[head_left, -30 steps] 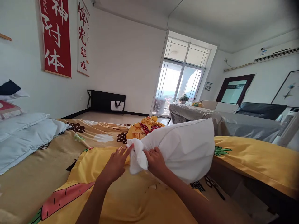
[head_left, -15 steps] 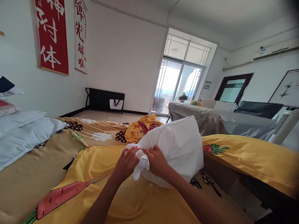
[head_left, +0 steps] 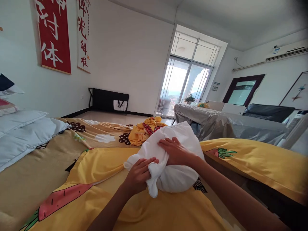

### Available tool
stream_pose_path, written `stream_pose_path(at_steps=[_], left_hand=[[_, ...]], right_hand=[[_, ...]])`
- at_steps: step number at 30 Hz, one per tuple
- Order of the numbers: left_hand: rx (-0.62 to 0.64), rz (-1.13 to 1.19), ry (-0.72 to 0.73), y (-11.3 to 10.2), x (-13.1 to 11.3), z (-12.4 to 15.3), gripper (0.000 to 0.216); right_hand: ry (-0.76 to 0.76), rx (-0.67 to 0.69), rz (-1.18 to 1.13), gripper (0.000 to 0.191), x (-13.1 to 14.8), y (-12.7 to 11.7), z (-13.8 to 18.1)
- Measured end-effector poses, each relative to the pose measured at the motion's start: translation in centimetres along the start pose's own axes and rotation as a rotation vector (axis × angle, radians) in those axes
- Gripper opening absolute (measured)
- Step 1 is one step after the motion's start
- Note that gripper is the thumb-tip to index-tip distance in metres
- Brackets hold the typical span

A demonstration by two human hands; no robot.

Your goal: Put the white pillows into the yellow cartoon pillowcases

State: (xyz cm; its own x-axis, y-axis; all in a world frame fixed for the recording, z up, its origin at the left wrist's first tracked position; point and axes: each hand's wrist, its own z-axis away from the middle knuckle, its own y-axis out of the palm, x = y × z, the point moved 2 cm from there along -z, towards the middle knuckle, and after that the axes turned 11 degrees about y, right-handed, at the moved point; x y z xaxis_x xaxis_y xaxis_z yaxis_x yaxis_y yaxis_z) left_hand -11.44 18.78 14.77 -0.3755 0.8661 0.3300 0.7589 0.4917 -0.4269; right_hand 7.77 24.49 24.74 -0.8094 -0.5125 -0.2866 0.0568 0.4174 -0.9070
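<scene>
A white pillow [head_left: 179, 176] lies folded and bunched in front of me on yellow cloth [head_left: 101, 163] printed with a carrot. My left hand [head_left: 141, 175] grips its near left edge, and a loose flap sticks out beside the fingers. Higher on the pillow and farther right, my right hand [head_left: 173, 150] bends its fingers over a fold; the thumb side and palm are partly hidden. Both hands touch the pillow, which bulges to the right beyond them.
White pillows [head_left: 31, 138] are stacked at the left on a tan patterned blanket [head_left: 55, 160]. Crumpled yellow and red-checked cloth [head_left: 141, 130] sits behind the white pillow. At right lies a yellow pillow [head_left: 260, 157], with plastic-covered furniture [head_left: 209, 118] beyond.
My right hand has moved up and right across the pillow, away from my left hand. The pillow has folded lower, and its flap hangs nearer to me.
</scene>
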Motion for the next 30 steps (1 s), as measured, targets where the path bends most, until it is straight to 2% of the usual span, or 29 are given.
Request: stream_pose_path(at_steps=[2, 5, 9, 13, 17, 21, 26, 30], left_hand=[[-0.027, 0.059, 0.009, 0.2, -0.7, -0.4, 0.026], [-0.049, 0.092, 0.045, 0.5, -1.6, -0.9, 0.021], [-0.04, 0.074, 0.094, 0.7, -2.3, -1.0, 0.018], [0.006, 0.021, 0.104, 0.9, -2.2, -0.7, 0.019], [-0.022, -0.043, 0.034, 0.9, -1.3, -0.4, 0.016], [-0.075, -0.083, -0.062, 1.0, 0.0, 0.3, 0.022], [-0.089, -0.07, -0.154, 1.5, 0.7, 1.1, 0.022], [-0.081, -0.052, -0.177, 1.9, 0.6, 1.5, 0.021]], right_hand=[[0.003, 0.059, 0.001, 0.065, -1.6, -0.1, -0.6], [-0.036, 0.139, -0.003, 0.042, -2.6, 0.4, -1.3], [-0.083, 0.108, -0.011, 0.021, -1.9, 1.4, -1.6], [-0.115, 0.074, -0.117, 0.019, -1.7, 2.2, -1.5], [-0.087, -0.021, -0.183, 0.014, -2.0, 3.1, -0.7], [-0.044, -0.197, -0.172, 0.006, -1.4, 4.7, 1.4], [-0.046, -0.334, -0.239, 0.01, 0.1, 7.0, 4.6], [-0.069, -0.406, -0.278, 0.013, 1.7, 7.3, 6.5]])
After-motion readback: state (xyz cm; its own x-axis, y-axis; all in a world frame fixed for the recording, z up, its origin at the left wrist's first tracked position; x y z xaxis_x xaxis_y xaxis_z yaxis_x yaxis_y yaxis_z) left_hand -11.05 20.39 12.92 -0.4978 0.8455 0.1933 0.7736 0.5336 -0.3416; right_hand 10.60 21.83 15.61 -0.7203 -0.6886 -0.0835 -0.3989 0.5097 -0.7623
